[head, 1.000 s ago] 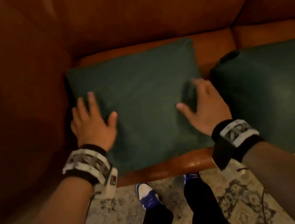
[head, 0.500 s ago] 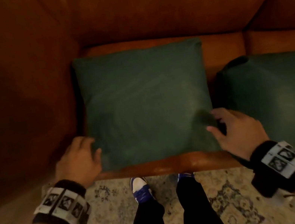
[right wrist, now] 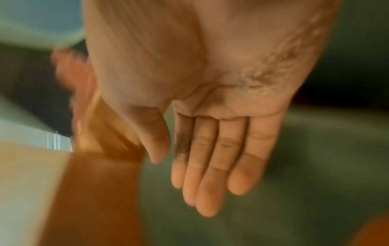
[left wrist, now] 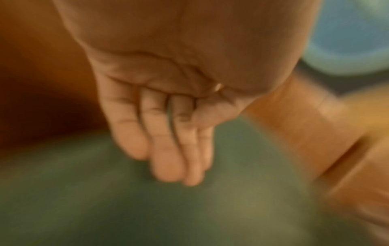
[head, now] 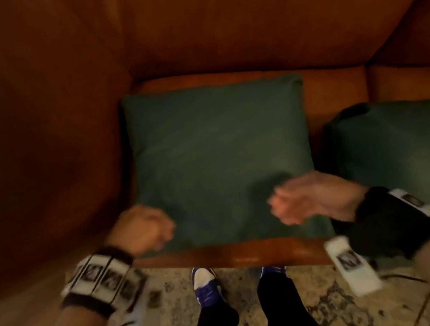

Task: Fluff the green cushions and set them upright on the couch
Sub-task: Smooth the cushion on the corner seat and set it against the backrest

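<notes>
Both hands, left hand and right hand, having slid back from the square dark-green fabric cushion top to its near corners, are hovering with fingers loosely extended, holding nothing; cushion lying flat on orange leather couch seat, so lifting likely follows.

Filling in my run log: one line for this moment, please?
square green cushion: flat on couch seat | left hand: open, empty | right hand: open, empty | second cushion: flat

Both hands smeared by motion: left hand, right hand; contact with the near cushion unclear. Second cushion cut off at right edge. Both wrist views soft throughout.
</notes>
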Motion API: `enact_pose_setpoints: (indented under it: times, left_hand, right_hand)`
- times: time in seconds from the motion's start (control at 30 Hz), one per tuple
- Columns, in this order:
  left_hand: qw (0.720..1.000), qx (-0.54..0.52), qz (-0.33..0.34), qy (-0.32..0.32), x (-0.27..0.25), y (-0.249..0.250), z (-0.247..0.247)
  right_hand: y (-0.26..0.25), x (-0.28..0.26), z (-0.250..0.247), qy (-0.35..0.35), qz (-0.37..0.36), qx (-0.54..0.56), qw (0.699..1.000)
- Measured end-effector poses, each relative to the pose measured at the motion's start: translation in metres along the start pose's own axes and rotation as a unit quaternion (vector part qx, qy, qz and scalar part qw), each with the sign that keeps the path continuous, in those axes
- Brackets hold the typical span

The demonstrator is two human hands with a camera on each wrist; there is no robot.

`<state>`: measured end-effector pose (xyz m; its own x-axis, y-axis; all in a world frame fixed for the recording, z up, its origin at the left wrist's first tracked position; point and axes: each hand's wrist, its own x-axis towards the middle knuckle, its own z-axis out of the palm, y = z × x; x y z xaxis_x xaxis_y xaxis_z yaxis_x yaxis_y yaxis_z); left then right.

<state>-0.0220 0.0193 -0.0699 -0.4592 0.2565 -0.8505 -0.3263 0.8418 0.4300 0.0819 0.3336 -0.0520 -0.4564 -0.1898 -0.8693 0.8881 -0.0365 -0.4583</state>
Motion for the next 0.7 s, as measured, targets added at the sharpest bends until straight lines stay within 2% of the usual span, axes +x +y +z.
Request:
enact_pose_setpoints:
  times: [0.03, 0.07, 0.13, 0.2, 0.27, 0.3, 0.33, 0.37, 0.4, 0.47, 0.5, 0.53, 0.57, 0.63, 0.7]
  left_hand:
    - [0.99, -0.135, 0.007, -0.031, 0.005, 0.031, 0.008]
    - [0.974, -0.221, 0.015, -0.05, 0.009, 0.057, 0.015]
    - [0.917, -0.392, 0.042, -0.06, 0.027, 0.075, 0.016]
    - [0.845, -0.534, -0.014, 0.026, 0.028, 0.063, -0.011]
    - [0.786, -0.606, -0.04, 0.118, 0.029, 0.039, -0.044]
    - [0.757, -0.637, -0.035, 0.139, 0.033, 0.033, -0.057]
    - [0.736, -0.666, -0.005, 0.124, 0.039, 0.039, -0.066]
    - [0.728, -0.679, 0.039, 0.084, 0.049, 0.055, -0.071]
    - [0.732, -0.677, 0.07, 0.035, 0.058, 0.08, -0.068]
    - [0.785, -0.615, 0.074, -0.024, 0.082, 0.128, -0.054]
    - [0.811, -0.582, 0.061, -0.021, 0.094, 0.145, -0.047]
    - [0.821, -0.569, 0.049, -0.011, 0.106, 0.155, -0.043]
    - [0.816, -0.576, 0.039, 0.001, 0.116, 0.157, -0.045]
    - [0.784, -0.619, 0.026, 0.021, 0.132, 0.142, -0.065]
    - [0.749, -0.659, 0.01, 0.062, 0.141, 0.114, -0.093]
  right_hand:
    - [-0.019, 0.008, 0.014, -0.017, -0.032, 0.119, 0.992]
    - [-0.031, 0.021, 0.023, -0.023, -0.045, 0.192, 0.98]
    - [-0.046, 0.045, 0.019, -0.006, -0.06, 0.295, 0.953]
    - [-0.039, 0.046, -0.013, 0.035, -0.068, 0.416, 0.906]
    - [-0.035, 0.034, -0.051, 0.073, -0.096, 0.492, 0.862]
    - [-0.039, 0.029, -0.062, 0.077, -0.119, 0.522, 0.841]
    - [-0.049, 0.03, -0.067, 0.076, -0.141, 0.538, 0.828]
    - [-0.065, 0.041, -0.064, 0.055, -0.152, 0.553, 0.817]
    - [-0.087, 0.054, -0.051, 0.024, -0.148, 0.553, 0.819]
    - [-0.126, 0.084, -0.017, -0.019, -0.124, 0.516, 0.847]
    - [-0.14, 0.097, -0.007, -0.025, -0.117, 0.5, 0.858]
    - [-0.147, 0.107, -0.005, -0.02, -0.11, 0.501, 0.858]
    - [-0.151, 0.114, -0.012, -0.007, -0.107, 0.518, 0.848]
    - [-0.149, 0.119, -0.041, 0.028, -0.109, 0.554, 0.825]
    - [-0.139, 0.118, -0.075, 0.093, -0.118, 0.571, 0.807]
